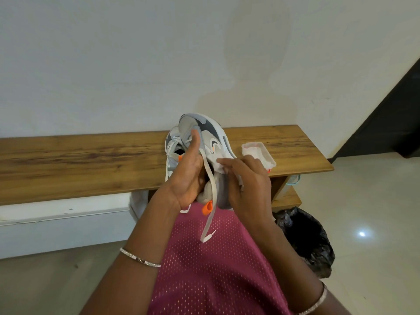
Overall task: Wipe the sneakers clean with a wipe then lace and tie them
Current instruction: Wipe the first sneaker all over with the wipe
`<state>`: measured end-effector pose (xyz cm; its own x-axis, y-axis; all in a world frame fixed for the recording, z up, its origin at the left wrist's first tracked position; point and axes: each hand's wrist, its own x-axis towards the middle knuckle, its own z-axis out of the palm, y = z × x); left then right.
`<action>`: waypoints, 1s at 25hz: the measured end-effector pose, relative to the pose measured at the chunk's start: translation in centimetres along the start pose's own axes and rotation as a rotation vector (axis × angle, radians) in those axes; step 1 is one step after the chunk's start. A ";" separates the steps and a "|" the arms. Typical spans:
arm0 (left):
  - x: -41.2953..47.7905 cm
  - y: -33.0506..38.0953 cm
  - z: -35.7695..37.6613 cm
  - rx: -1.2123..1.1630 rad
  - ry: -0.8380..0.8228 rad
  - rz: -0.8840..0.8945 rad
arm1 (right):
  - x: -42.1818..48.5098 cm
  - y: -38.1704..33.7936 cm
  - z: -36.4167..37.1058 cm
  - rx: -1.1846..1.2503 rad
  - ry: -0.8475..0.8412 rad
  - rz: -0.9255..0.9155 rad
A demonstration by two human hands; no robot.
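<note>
Sneaker (pixel 211 135) is being gripped by the left hand (pixel 186 178) above the bench (pixel 68 160), while the right hand (pixel 247 185) is pinching a wipe (pixel 219 165) against its right side.

2 sneakers: held sneaker (pixel 212 135) + 2nd sneaker (pixel 171 146). 2 hands: left hand (pixel 188 176), right hand (pixel 247 185). 1 wipe (pixel 219 165). 1 wipes tub (pixel 259 155). 1 loose lace (pixel 210 201). 2 bracelets: left bracelet (pixel 139 258), right bracelet (pixel 316 303). 1 bench (pixel 91 160). 1 blk bin bag (pixel 306 239).
</note>
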<state>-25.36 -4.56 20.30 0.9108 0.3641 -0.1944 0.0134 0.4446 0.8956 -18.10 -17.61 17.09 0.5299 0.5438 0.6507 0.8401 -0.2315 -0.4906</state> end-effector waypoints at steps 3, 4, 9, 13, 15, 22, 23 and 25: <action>0.6 0.0 -0.2 -0.054 0.030 -0.018 | -2.9 -0.8 -0.1 -0.027 0.066 -0.047; 0.8 0.0 -0.2 -0.052 0.033 -0.020 | -3.5 -1.0 -0.1 -0.041 0.082 -0.066; 0.2 0.1 0.6 -0.034 -0.020 -0.006 | -0.3 -0.2 -0.6 -0.010 0.035 -0.073; 0.3 0.0 1.8 0.019 -0.031 -0.034 | 2.7 0.5 -0.3 -0.021 -0.029 -0.001; 0.7 0.4 1.6 0.024 0.003 -0.042 | 1.9 0.5 -0.6 -0.019 -0.039 -0.030; 2.1 0.7 0.8 0.065 0.056 -0.051 | -3.0 0.1 -0.8 -0.185 0.035 -0.048; 1.9 0.6 1.0 0.082 0.061 -0.037 | -2.4 0.3 -0.9 -0.206 0.047 -0.041; 1.6 0.3 0.9 0.162 0.026 0.019 | -0.7 0.7 -1.0 -0.204 0.040 0.022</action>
<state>-23.56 -4.60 20.67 0.9008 0.3929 -0.1850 0.0643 0.3008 0.9515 -17.72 -18.91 16.87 0.5494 0.5056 0.6652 0.8320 -0.4040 -0.3801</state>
